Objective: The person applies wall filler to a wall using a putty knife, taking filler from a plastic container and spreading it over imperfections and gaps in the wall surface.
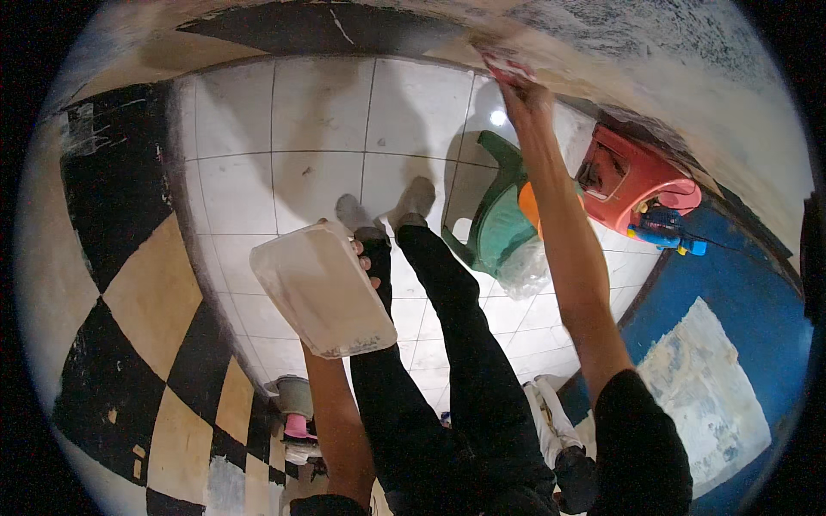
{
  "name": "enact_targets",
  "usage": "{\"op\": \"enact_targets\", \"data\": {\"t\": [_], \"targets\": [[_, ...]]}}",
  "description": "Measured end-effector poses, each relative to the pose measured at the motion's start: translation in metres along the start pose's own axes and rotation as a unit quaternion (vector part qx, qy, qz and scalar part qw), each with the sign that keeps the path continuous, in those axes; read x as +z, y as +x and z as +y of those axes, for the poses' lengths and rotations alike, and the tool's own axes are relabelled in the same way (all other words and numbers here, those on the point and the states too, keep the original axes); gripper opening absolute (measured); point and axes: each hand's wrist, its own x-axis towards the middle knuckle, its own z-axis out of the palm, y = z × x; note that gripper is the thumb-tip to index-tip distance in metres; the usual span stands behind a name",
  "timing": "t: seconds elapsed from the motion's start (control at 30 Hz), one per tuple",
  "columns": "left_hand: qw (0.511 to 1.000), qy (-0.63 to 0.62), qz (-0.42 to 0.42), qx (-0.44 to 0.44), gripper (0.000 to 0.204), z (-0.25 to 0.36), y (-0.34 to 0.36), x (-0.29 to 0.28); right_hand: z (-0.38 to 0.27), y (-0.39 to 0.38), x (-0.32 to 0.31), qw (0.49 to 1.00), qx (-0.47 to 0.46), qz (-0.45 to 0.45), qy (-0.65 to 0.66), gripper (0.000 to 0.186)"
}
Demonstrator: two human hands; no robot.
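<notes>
Basically, left hand [364,261] clamped on whitish rectangular plastic tub [320,288], centre-left of frame, fingers [374,282] curled over its right edge. Tub likely light, stiffish, maybe slippery; support base, grip long side. Right hand [528,99], upper right of centre, closed round blurred red flat tool [506,67] by mottled pale wall [645,69]; contact unclear. Green plastic stool [502,225] below it.

A white-tiled floor [232,185] meets a black-and-tan checkered wall [155,322] along its left edge, a pale-patched blue wall [753,288] at its right; a red stool [658,168] stands near its far-right corner.
</notes>
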Motion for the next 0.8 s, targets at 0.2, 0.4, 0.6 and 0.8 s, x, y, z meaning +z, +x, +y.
{"op": "enact_targets", "data": {"t": [0.2, 0.4, 0.6, 0.8], "targets": [[0.995, -0.063, -0.078, -0.022, 0.069, -0.01, 0.02, 0.022, -0.098, -0.079, -0.038, 0.948, 0.025, -0.098, 0.3, 0.036], [0.999, -0.024, -0.034, 0.004, 0.068, -0.013, 0.019, 0.031, -0.022, 0.061, -0.119, 0.96, 0.242, 0.063, 0.128, 0.038], [0.999, 0.001, -0.003, 0.035, 0.065, -0.01, 0.015, 0.028, -0.045, 0.108, -0.09, 0.989, -0.02, 0.065, 0.134, 0.038], [0.999, -0.004, 0.029, 0.023, 0.064, -0.01, 0.005, 0.019, -0.11, -0.044, -0.083, 0.987, -0.007, 0.012, 0.161, 0.036]]}}
